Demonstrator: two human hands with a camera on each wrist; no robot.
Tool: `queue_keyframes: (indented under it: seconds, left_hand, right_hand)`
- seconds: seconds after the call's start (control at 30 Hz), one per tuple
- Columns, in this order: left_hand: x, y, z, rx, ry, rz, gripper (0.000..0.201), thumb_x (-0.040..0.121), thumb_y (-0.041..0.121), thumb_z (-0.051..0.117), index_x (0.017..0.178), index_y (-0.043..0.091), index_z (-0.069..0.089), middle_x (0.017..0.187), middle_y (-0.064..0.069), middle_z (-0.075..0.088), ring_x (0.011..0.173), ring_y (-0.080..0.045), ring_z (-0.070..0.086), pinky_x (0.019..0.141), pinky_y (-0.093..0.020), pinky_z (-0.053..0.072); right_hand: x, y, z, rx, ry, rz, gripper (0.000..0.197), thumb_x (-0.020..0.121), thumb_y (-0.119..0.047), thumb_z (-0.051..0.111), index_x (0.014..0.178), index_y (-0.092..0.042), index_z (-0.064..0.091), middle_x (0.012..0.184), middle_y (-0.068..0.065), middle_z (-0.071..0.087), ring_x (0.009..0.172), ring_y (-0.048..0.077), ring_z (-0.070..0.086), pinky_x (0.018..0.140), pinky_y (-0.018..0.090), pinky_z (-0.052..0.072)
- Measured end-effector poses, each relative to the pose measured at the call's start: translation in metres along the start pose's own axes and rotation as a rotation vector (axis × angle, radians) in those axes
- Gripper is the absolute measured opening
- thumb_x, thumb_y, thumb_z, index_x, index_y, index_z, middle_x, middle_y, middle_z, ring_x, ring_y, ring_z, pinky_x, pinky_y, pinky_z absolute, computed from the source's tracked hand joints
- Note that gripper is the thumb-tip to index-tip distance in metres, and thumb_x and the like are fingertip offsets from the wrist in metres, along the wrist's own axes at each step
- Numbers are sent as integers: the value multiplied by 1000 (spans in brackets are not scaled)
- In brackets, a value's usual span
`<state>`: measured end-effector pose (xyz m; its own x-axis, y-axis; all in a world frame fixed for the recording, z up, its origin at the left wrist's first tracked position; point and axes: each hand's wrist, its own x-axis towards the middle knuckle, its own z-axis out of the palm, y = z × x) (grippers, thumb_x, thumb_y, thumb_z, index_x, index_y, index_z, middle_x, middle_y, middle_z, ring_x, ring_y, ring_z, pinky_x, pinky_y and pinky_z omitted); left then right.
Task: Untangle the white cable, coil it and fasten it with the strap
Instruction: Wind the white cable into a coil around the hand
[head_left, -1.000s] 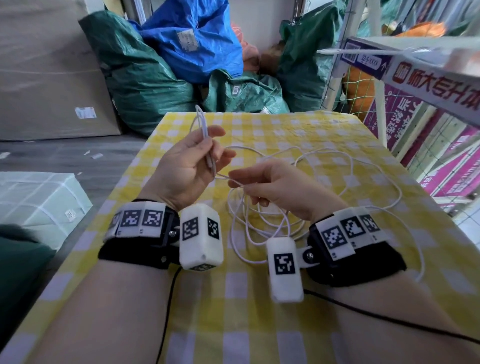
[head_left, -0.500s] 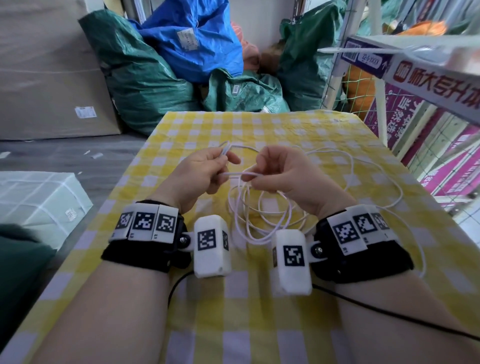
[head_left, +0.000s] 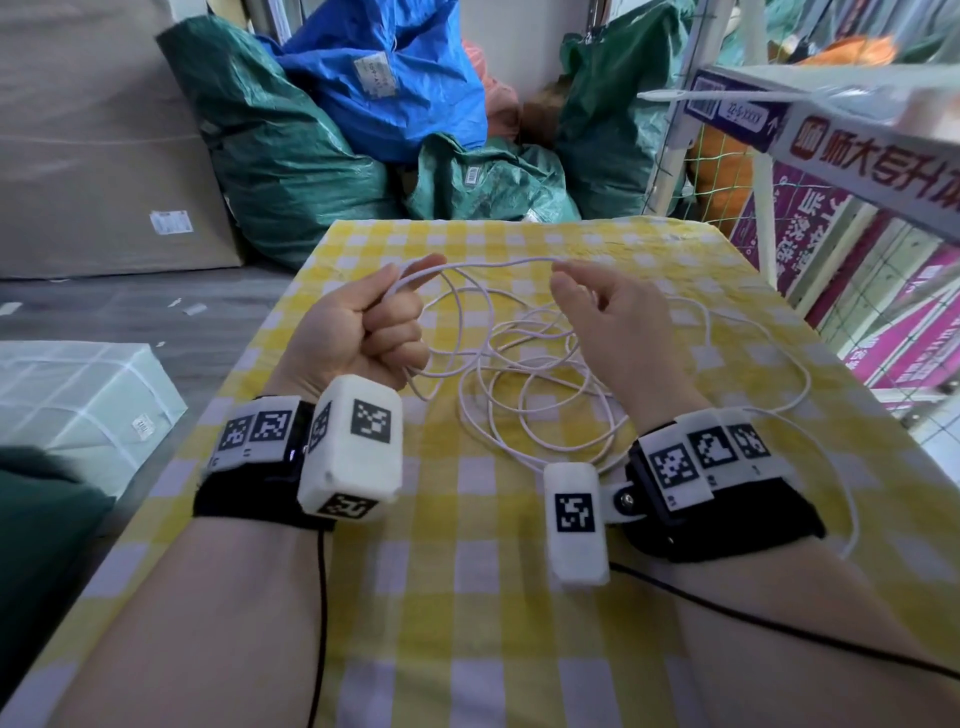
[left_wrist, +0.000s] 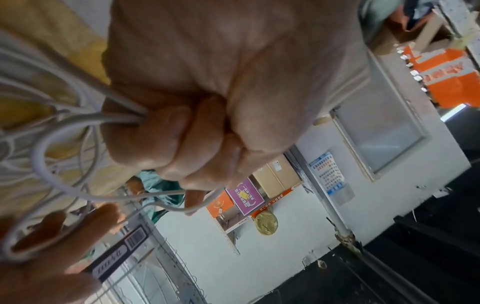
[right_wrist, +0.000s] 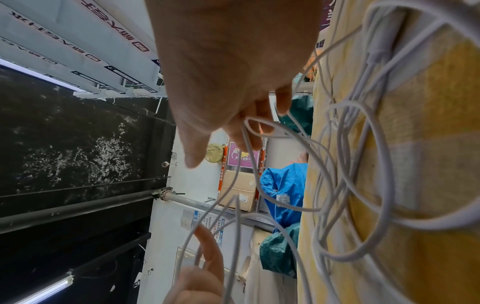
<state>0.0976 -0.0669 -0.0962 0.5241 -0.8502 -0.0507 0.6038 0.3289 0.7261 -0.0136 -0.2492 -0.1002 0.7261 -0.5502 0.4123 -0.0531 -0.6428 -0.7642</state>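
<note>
Left hand (head_left: 358, 332): the fingers are curled into a fist around the white cable (head_left: 519, 395). Two strands enter the fist at the palm side, as the left wrist view shows (left_wrist: 114, 117). The index finger is extended, and the cable runs over it toward the far edge of the tabletop (head_left: 467, 597).

Right hand (head_left: 613, 322): the fingers are loosely bent and slightly apart. The fingertips (head_left: 563, 273) meet the cable at the end of the raised span. The right wrist view shows a small loop lying across the fingers (right_wrist: 255, 127); whether thumb and forefinger actually pinch the strand cannot be told.

Between the two hands, one strand of the cable hangs in a shallow arc above the tabletop. The rest of the cable lies in loose, overlapping loops on the yellow-and-white checked cloth, at the middle of the tabletop between the wrists, with one long loop running out toward the right edge and back toward the near edge beside the right forearm.

Beyond the far edge stand green sacks (head_left: 291, 156) and a blue sack (head_left: 395, 78). A white wire-mesh rack (head_left: 779, 171) stands along the right edge.
</note>
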Motion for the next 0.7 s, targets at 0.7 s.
queue_keyframes:
  seconds: [0.7]
  left_hand:
    - [1, -8, 4, -138, -275, -211, 35, 101, 27, 28, 100, 2, 52, 52, 1, 33, 42, -12, 31, 51, -24, 30]
  right_hand:
    - [-7, 2, 19, 367, -526, 260, 37, 85, 2, 46, 114, -17, 61, 94, 0, 69, 84, 18, 63, 76, 31, 50]
